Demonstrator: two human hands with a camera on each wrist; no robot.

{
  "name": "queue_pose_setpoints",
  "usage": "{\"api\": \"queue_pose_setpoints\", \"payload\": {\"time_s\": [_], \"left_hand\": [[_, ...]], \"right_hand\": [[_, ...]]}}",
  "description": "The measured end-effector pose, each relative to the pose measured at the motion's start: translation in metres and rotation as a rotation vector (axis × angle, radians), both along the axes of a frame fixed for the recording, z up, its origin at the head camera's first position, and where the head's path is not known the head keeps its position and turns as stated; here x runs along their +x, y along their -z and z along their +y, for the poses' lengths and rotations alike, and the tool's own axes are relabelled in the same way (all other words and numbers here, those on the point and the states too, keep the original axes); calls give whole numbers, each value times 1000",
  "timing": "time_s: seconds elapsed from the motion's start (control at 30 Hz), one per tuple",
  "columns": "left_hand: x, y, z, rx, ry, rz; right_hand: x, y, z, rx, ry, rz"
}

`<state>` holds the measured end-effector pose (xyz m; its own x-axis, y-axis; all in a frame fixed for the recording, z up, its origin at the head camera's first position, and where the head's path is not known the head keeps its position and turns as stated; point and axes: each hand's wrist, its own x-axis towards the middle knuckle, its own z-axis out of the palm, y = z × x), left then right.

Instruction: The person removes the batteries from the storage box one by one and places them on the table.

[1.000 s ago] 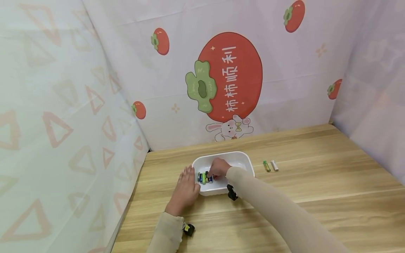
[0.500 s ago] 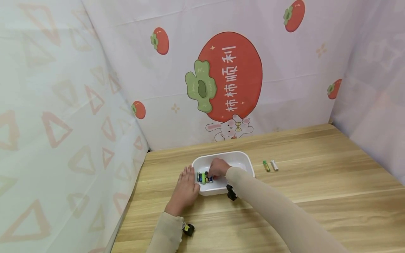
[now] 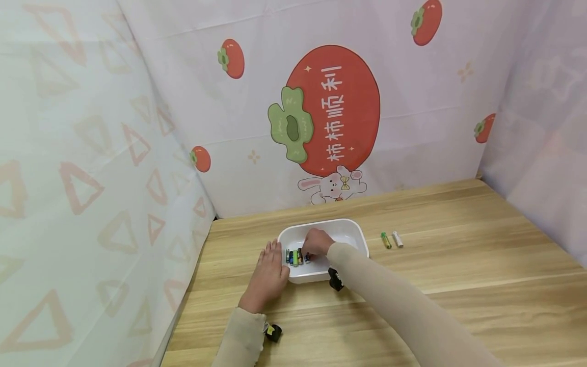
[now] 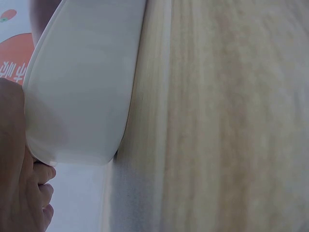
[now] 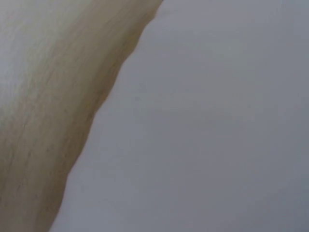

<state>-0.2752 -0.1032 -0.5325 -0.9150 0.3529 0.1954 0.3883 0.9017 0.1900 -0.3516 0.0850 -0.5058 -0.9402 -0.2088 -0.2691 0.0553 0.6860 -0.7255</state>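
Observation:
In the head view a white tray [image 3: 355, 239] stands on the table, with several batteries [image 3: 295, 257] lined up side by side at its left end. My right hand [image 3: 318, 241] reaches into it, fingers curled down over a dark blue and silver battery [image 3: 308, 258] just right of that row. The fingertips are mostly hidden, but they seem to pinch this battery. Fairly straight, the fingers of my left hand [image 3: 269, 272] lie along the tray's left side, thumb at the near corner. The left wrist view shows this hand [image 4: 21, 164] touching the tray wall [image 4: 87, 82].
On the wooden table [image 3: 458, 244], right of the tray, lie a green-and-gold battery [image 3: 386, 240] and a white one [image 3: 397, 239]. Printed cloth walls [image 3: 238, 117] close off the back and both sides. Tray wall [image 5: 203, 121] fills most of the blurred right wrist view.
The dark blue and silver battery under my right fingers has shifted slightly right, leaving a small gap to the row. My left hand and the tray stay in place.

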Motion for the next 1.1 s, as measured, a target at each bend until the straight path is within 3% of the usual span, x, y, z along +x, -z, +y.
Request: {"api": "queue_pose_setpoints", "payload": {"time_s": [0.2,0.67,1.1], "left_hand": [[1,-1,0,21,6,6],[1,-1,0,6,13,27],[2,-1,2,4,3,26]], "right_hand": [[0,-1,5,-86,-4,-13],[2,-2,16,-400,38,-123],[4,-7,26,-510,30,-193]]}}
